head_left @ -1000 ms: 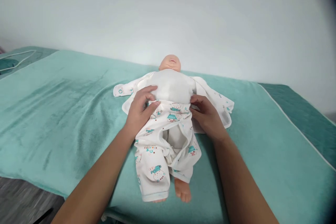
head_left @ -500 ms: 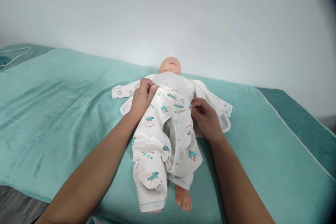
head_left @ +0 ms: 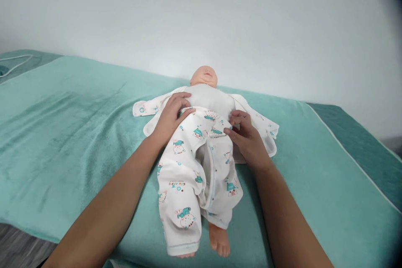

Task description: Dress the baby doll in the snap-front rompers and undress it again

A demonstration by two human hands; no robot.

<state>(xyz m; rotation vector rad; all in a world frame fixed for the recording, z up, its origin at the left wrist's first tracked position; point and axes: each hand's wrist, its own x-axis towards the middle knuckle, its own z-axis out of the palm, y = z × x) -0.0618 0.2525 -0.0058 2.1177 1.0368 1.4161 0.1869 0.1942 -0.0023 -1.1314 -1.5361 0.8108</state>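
A baby doll (head_left: 205, 76) lies on its back with its feet towards me. Patterned white baby pants (head_left: 179, 167) cover both its legs, and a gap shows at the crotch. Beneath its torso and arms is a white printed jacket (head_left: 256, 115), spread apart at the front over a pale grey body. My left hand (head_left: 172, 113) rests at the left of the waistband, fingers stretched and thumb apart. On the other side, my right hand (head_left: 246, 138) has slightly bent fingers and a separated thumb beside the waistband. Toes stick out of one leg, a whole foot (head_left: 219, 238) from the other.
A light green plush cloth (head_left: 78, 134) with a few folds lies under the doll. Darker green fabric (head_left: 354, 134) shows at the right, a thin white cord (head_left: 19, 63) at the far left. A pale wall (head_left: 201, 16) stands behind.
Both hands have loosened from their pinch on the waistband. The left fingers have stretched out towards the belly, and the right thumb has moved apart from its fingers.
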